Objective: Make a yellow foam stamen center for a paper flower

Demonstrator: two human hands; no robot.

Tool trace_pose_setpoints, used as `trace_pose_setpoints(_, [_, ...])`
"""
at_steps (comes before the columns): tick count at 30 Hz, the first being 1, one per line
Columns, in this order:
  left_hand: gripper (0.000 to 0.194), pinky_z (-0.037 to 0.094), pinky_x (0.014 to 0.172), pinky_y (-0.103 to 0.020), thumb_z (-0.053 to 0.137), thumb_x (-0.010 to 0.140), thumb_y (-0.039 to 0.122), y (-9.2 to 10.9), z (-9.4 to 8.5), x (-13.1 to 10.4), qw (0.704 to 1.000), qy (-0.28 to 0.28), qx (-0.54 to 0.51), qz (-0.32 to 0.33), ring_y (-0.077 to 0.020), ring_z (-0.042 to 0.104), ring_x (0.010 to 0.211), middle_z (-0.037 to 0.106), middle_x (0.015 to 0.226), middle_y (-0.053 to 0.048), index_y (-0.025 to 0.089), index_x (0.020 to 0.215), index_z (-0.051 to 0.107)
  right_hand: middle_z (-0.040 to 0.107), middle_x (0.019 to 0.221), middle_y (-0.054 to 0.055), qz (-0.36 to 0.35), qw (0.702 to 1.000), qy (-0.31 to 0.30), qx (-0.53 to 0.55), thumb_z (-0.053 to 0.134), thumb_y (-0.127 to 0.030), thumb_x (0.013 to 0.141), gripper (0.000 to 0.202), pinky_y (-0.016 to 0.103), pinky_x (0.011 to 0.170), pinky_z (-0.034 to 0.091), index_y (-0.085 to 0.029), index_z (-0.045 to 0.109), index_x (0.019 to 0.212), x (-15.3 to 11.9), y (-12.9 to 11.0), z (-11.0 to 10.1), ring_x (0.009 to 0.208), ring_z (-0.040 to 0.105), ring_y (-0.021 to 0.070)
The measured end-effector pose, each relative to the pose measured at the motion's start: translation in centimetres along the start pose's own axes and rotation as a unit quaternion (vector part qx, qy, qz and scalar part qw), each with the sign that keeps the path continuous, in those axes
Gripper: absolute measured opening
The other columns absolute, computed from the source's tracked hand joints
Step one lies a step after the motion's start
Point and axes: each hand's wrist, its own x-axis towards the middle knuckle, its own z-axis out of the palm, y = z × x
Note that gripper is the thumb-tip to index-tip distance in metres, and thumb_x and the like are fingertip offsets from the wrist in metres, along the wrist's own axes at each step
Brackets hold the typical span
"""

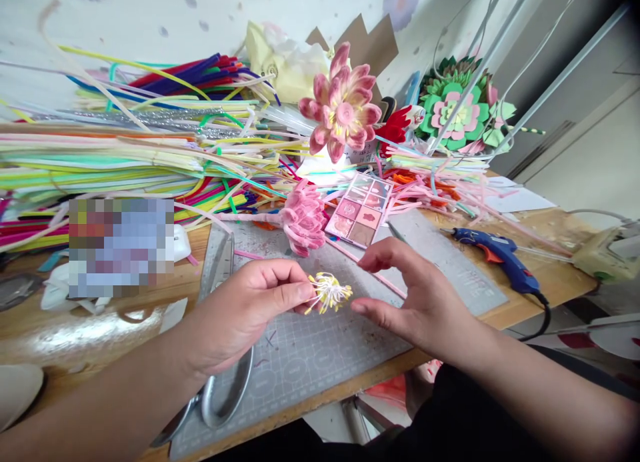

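Note:
Between the thumb and fingers of my left hand (270, 302) is a small bunch of white and yellow stamens (330, 293), its tips fanned out to the right. My right hand (415, 302) is just right of the bunch, thumb and fingers apart, holding nothing. Behind the hands, a pink fuzzy flower (303, 219) with a long stem lies at the mat's back edge. Beside it sits a makeup palette (360, 211) with pink and brown pans. Both hands are above the grey cutting mat (300, 382).
Metal scissors (220, 399) lie under my left forearm. A blue glue gun (500, 252) rests at the right. Pipe cleaner bundles (100, 155) fill the back left. A larger pink flower (345, 109) stands behind, with green paper flowers (457, 112) at the back right.

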Motion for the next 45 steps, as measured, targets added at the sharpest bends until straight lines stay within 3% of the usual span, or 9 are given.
trace_pose_setpoints(3, [0.014, 0.041, 0.069, -0.026, 0.061, 0.082, 0.022, 0.0, 0.1, -0.3, 0.999, 0.013, -0.034, -0.007, -0.0126, 0.053, 0.071, 0.061, 0.070, 0.001, 0.017, 0.070, 0.065, 0.052, 0.092, 0.005, -0.096, 0.992, 0.054, -0.068, 0.069, -0.021, 0.078, 0.028, 0.031, 0.073, 0.045, -0.018, 0.050, 0.098, -0.5, -0.4, 0.2, 0.086, 0.051, 0.0165])
trace_pose_setpoints(7, [0.014, 0.041, 0.066, -0.024, 0.062, 0.081, 0.021, 0.0, 0.6, -0.3, 0.997, 0.029, -0.073, -0.014, -0.0115, 0.052, 0.068, 0.060, 0.068, 0.002, 0.017, 0.068, 0.065, 0.049, 0.093, 0.005, -0.185, 0.966, 0.042, -0.174, 0.067, -0.018, 0.079, 0.024, 0.034, 0.071, 0.045, -0.018, 0.052, 0.099, -1.0, -1.5, 1.2, 0.084, 0.047, 0.0184])
trace_pose_setpoints(18, [0.016, 0.039, 0.064, -0.024, 0.062, 0.081, 0.024, 0.0, 0.8, -0.7, 0.999, 0.046, -0.028, 0.008, -0.0113, 0.049, 0.065, 0.057, 0.064, 0.004, 0.018, 0.066, 0.064, 0.056, 0.079, 0.005, -0.209, 0.948, 0.085, -0.223, 0.064, -0.008, 0.078, 0.008, 0.035, 0.064, 0.042, -0.015, 0.063, 0.083, -0.2, -2.4, 2.2, 0.073, 0.045, 0.0172])
trace_pose_setpoints(22, [0.018, 0.038, 0.064, -0.025, 0.061, 0.082, 0.029, -0.1, 0.4, -0.7, 0.995, 0.053, 0.080, 0.024, -0.0128, 0.050, 0.067, 0.059, 0.066, 0.003, 0.019, 0.068, 0.063, 0.055, 0.078, 0.004, -0.145, 0.975, 0.106, -0.131, 0.062, -0.010, 0.078, 0.006, 0.033, 0.065, 0.042, -0.016, 0.063, 0.081, 0.1, -2.6, 1.9, 0.073, 0.049, 0.0163])
trace_pose_setpoints(25, [0.018, 0.037, 0.063, -0.025, 0.060, 0.083, 0.029, 0.1, 0.3, -0.8, 0.988, 0.049, 0.142, 0.026, -0.0127, 0.051, 0.066, 0.059, 0.066, 0.003, 0.019, 0.068, 0.063, 0.055, 0.075, 0.003, -0.019, 0.995, 0.100, -0.022, 0.062, -0.015, 0.077, 0.004, 0.029, 0.063, 0.043, -0.016, 0.061, 0.074, 0.9, -2.0, 1.8, 0.072, 0.052, 0.0147])
trace_pose_setpoints(30, [0.014, 0.040, 0.066, -0.028, 0.060, 0.081, 0.026, 0.0, 0.3, -0.7, 0.991, 0.033, 0.130, 0.011, -0.0147, 0.055, 0.069, 0.062, 0.069, 0.001, 0.019, 0.070, 0.064, 0.057, 0.064, -0.001, 0.215, 0.967, -0.033, 0.134, 0.058, -0.022, 0.078, 0.010, 0.024, 0.054, 0.042, -0.016, 0.058, 0.070, 1.7, 0.1, 2.1, 0.058, 0.051, 0.0110])
trace_pose_setpoints(36, [0.016, 0.041, 0.065, -0.027, 0.060, 0.079, 0.022, -0.1, 0.3, -0.3, 0.998, 0.039, 0.046, -0.015, -0.0135, 0.054, 0.065, 0.060, 0.063, 0.001, 0.018, 0.064, 0.063, 0.061, 0.076, 0.002, 0.164, 0.971, 0.001, 0.177, 0.056, -0.022, 0.082, 0.008, 0.026, 0.064, 0.046, -0.016, 0.061, 0.084, 0.7, 0.1, 1.2, 0.069, 0.055, 0.0124])
trace_pose_setpoints(41, [0.015, 0.040, 0.065, -0.027, 0.060, 0.079, 0.021, -0.1, 0.3, -0.1, 0.998, 0.040, 0.045, -0.014, -0.0125, 0.054, 0.065, 0.060, 0.062, 0.002, 0.018, 0.064, 0.063, 0.065, 0.099, 0.007, 0.150, 0.956, -0.074, 0.241, 0.060, -0.019, 0.082, 0.020, 0.032, 0.081, 0.051, -0.017, 0.058, 0.102, 0.5, -0.7, 1.1, 0.090, 0.061, 0.0156])
trace_pose_setpoints(45, [0.015, 0.040, 0.066, -0.027, 0.060, 0.080, 0.022, -0.3, 0.3, -0.1, 0.997, 0.047, 0.066, -0.012, -0.0129, 0.054, 0.066, 0.060, 0.063, 0.002, 0.018, 0.066, 0.064, 0.065, 0.084, 0.002, 0.127, 0.977, -0.053, 0.163, 0.064, -0.014, 0.077, 0.025, 0.029, 0.073, 0.053, -0.018, 0.055, 0.100, 0.5, -0.9, 1.9, 0.076, 0.062, 0.0130])
